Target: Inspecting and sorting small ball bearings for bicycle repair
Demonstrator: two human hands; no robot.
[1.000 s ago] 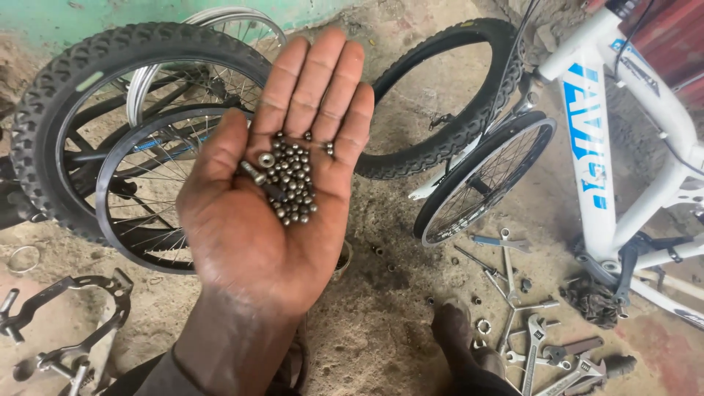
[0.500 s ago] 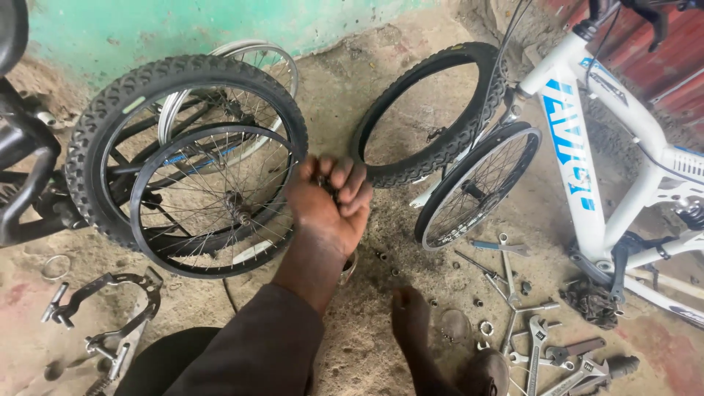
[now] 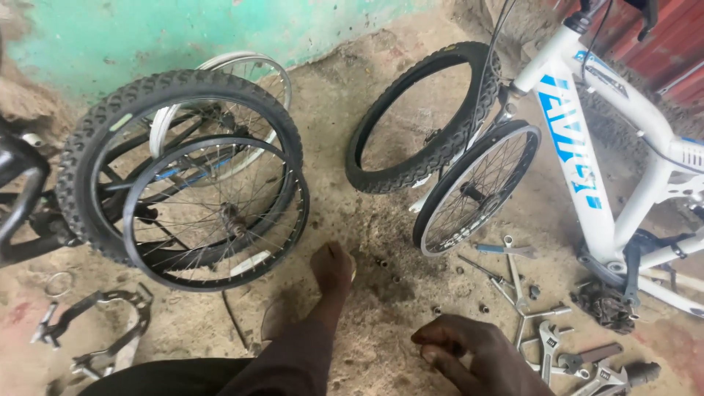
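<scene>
Head view, person seated low over a dirt floor point(image 3: 381, 220) strewn with bicycle parts.

Left hand point(image 3: 331, 268): low near the ground at centre frame, reaching away from the body, forearm and dark sleeve point(image 3: 293, 359) trailing back toward the lower edge. Fingers look folded under, a closed fist seen from behind. Whether anything sits inside it cannot be told.

Right hand: not visible.

Key relation: the small metal nuts point(image 3: 382, 262) lie on the dirt just to the right of the left hand, apart from it. More loose bits are scattered farther right, toward the tool pile. The left hand is the only hand near them. To the hand's left, close by, is the rim of the spoked wheel point(image 3: 220, 213), lying flat and overlapping a knobby-tyred wheel point(image 3: 110, 147).

Bare foot point(image 3: 484, 352): lower right, toes pointing left, just beside the spanners point(image 3: 546, 341) and a three-armed socket wrench point(image 3: 517, 308).

Farther off: loose tyre point(image 3: 425, 117) and a tyreless wheel point(image 3: 477, 191) leaning by the white bicycle frame point(image 3: 631, 110) at the right edge. Brake parts point(image 3: 95, 323) lie at the lower left.

Containers: none seen. All small parts lie bare on the ground.
</scene>
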